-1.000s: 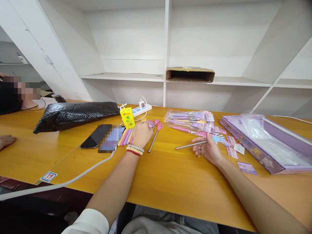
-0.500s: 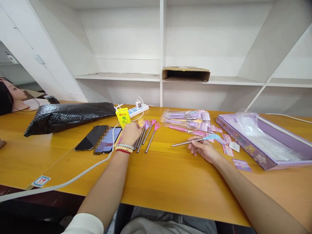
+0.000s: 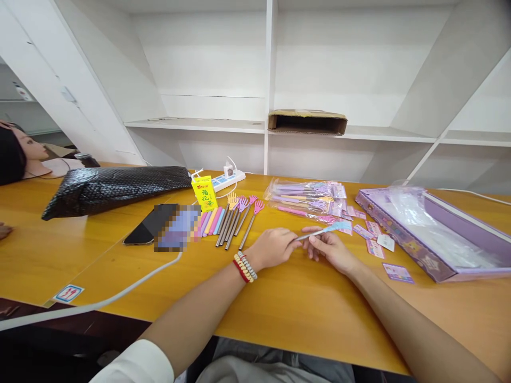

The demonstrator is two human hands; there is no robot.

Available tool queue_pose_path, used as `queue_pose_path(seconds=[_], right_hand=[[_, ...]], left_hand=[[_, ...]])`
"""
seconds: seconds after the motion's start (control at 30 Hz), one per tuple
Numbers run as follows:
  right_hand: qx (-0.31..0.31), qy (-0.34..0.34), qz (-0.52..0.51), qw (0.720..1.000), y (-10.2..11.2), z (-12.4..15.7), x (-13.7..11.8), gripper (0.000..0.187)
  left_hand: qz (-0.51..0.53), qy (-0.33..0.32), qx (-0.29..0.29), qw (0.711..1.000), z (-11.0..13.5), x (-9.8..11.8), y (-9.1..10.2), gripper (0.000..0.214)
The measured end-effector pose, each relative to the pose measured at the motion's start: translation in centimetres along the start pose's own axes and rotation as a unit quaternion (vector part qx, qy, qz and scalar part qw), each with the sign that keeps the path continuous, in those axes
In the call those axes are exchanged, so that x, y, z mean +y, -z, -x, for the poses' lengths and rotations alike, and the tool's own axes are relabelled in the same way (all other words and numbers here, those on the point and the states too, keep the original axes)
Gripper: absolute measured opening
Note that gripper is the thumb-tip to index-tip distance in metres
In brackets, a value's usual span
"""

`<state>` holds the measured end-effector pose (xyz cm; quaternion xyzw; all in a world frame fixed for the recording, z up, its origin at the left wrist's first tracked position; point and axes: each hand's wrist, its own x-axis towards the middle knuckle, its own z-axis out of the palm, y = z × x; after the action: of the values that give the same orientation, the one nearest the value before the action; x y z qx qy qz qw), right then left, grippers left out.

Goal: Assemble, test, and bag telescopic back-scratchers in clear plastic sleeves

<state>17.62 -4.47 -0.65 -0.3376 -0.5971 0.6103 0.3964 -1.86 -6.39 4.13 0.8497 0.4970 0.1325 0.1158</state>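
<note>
My right hand point(image 3: 328, 250) holds a back scratcher with a light-blue claw head point(image 3: 338, 227) and a metal rod, tilted above the table. My left hand point(image 3: 275, 247) is closed at the rod's other end, fingers pinched; the rod's tip is hidden in it. To its left lie several back scratchers point(image 3: 247, 223) with metal rods and yellow, purple and pink claw heads. Beside them is a row of coloured tubes point(image 3: 211, 221) in pink, yellow, purple and blue. Bagged back scratchers point(image 3: 305, 197) lie behind my hands.
A purple display box point(image 3: 433, 266) with clear plastic stands right, near small printed cards point(image 3: 398, 272). Left are phones point(image 3: 149, 226), a yellow drink carton point(image 3: 205, 194), a power strip point(image 3: 227, 181), a black bubble-wrap parcel point(image 3: 115, 189) and a white cable point(image 3: 131, 290). Another person's hand point(image 3: 5, 230) shows far left.
My left hand has moved right, from the row of tubes and rods to the rod end of the blue back scratcher. My right hand stays in nearly the same place, still holding it.
</note>
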Motion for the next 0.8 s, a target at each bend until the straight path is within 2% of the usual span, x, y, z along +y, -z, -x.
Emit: queue_pose_path(seconds=[0.1,0.2,0.3,0.43,0.53,0.67,0.73,0.8], right_hand=[[0.042,-0.029,-0.021,0.998,0.3,-0.2,0.1,0.037],[0.049,-0.049,-0.03,0.997,0.7,-0.4,0.3,0.038],[0.04,-0.061,-0.017,0.997,0.8,-0.4,0.4,0.038],[0.035,-0.067,-0.001,0.997,0.8,-0.4,0.3,0.039],[0.031,-0.064,0.005,0.997,0.8,-0.4,0.4,0.039],[0.026,-0.062,0.01,0.998,1.0,-0.5,0.5,0.039],[0.025,-0.063,0.013,0.998,1.0,-0.5,0.6,0.039],[0.024,-0.065,0.014,0.998,1.1,-0.5,0.6,0.04]], left_hand=[[-0.071,0.117,0.104,0.985,-0.7,-1.9,0.8,0.044],[-0.119,0.233,0.158,0.952,-1.0,-4.5,1.9,0.046],[-0.164,0.318,0.176,0.917,-0.9,-6.9,2.6,0.041],[-0.173,0.374,0.176,0.894,-0.7,-9.1,2.6,0.036],[-0.176,0.385,0.161,0.892,-0.8,-9.6,2.3,0.035],[-0.191,0.311,0.165,0.916,-1.0,-8.8,1.8,0.039],[-0.183,0.277,0.14,0.933,-1.3,-8.1,1.3,0.039],[-0.179,0.274,0.103,0.939,-1.6,-7.6,0.7,0.038]])
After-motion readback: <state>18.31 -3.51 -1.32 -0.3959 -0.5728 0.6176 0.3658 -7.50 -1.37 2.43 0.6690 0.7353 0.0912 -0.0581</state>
